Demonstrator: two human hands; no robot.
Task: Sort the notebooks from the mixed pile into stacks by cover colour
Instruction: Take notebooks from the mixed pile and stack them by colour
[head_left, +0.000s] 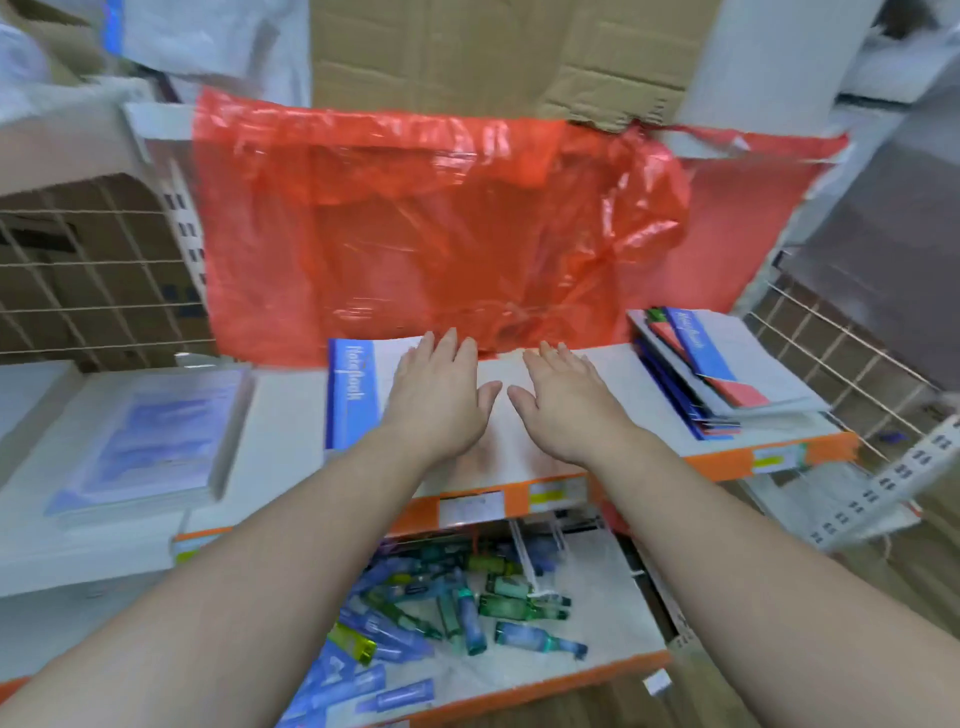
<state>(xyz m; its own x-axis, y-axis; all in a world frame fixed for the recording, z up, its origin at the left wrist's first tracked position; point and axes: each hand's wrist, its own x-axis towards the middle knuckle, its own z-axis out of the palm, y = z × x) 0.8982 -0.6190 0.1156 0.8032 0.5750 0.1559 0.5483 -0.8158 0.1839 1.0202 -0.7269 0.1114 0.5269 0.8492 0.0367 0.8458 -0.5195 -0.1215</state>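
Resting my left hand (441, 395) and right hand (566, 402) open and flat on the blue-spined notebook (345, 395), I risk shoving it right into the leaning mixed pile (727, 374), toppling that.

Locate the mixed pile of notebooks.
In the head view, the mixed pile lies at the right end of the shelf, right of the right hand, beside the wire grid.

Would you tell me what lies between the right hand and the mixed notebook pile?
Only bare white shelf, seen in the head view, separates the right hand from the pile.
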